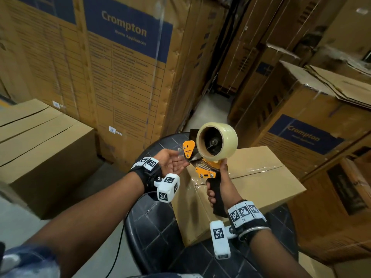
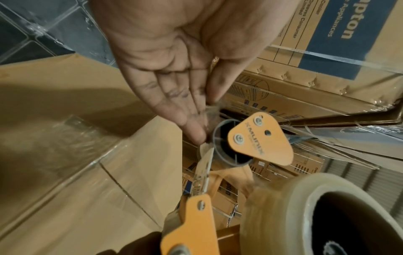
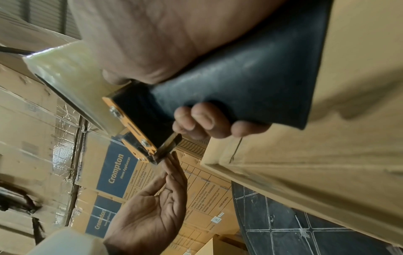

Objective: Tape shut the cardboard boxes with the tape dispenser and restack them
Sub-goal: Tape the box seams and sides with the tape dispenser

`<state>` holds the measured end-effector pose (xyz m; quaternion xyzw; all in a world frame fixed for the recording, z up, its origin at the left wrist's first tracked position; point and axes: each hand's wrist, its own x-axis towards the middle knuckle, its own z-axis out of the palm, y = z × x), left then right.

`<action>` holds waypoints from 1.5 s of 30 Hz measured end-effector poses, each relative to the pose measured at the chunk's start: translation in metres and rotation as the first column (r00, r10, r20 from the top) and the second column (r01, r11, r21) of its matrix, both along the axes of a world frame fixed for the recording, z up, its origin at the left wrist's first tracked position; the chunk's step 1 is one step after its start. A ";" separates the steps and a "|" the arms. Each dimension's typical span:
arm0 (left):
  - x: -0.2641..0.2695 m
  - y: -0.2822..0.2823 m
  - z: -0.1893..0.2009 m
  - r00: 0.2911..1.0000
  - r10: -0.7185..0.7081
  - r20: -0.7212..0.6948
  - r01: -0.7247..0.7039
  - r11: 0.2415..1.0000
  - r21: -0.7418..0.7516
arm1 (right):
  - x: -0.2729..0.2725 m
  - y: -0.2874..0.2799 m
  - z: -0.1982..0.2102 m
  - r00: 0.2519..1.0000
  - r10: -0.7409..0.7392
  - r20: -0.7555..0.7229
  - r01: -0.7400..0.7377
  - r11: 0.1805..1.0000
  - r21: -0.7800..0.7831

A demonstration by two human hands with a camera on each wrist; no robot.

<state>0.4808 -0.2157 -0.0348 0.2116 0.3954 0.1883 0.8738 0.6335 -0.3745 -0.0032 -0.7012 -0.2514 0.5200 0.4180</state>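
Note:
My right hand [image 1: 213, 194] grips the black handle of an orange tape dispenser [image 1: 206, 171] and holds it upright above a small cardboard box [image 1: 261, 183]. A clear tape roll [image 1: 217, 141] sits on top of the dispenser. The box stands on a black round table [image 1: 152, 217] and has clear tape along its top seam and down its near-left corner. My left hand [image 1: 172, 163] lies palm up at the dispenser's front. In the left wrist view its thumb and forefinger [image 2: 209, 101] pinch the crumpled loose end of the tape beside the orange plate [image 2: 259, 138].
A larger plain box [image 1: 40, 149] with untaped flap seams stands on the floor at the left. Tall Crompton cartons [image 1: 128, 67] wall off the back, and more cartons [image 1: 305, 133] are stacked at the right. A narrow floor gap [image 1: 204, 111] runs between them.

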 end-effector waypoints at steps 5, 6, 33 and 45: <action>0.000 0.004 0.004 0.996 -0.085 -0.037 0.087 0.995 0.046 | -0.001 -0.001 0.000 1.000 -0.007 -0.003 0.007 1.000 0.002; 0.001 0.004 0.005 0.993 -0.095 -0.066 0.098 0.994 0.052 | -0.001 -0.002 0.000 1.000 -0.007 0.005 0.007 1.000 0.003; 0.042 0.059 -0.006 0.771 0.162 -0.615 0.365 0.680 0.636 | -0.016 -0.016 0.000 0.964 0.002 0.266 0.030 0.993 -0.118; 0.050 0.061 -0.021 0.694 0.328 -0.641 0.360 0.612 0.704 | -0.023 0.002 -0.004 0.940 -0.006 0.342 0.064 0.985 -0.157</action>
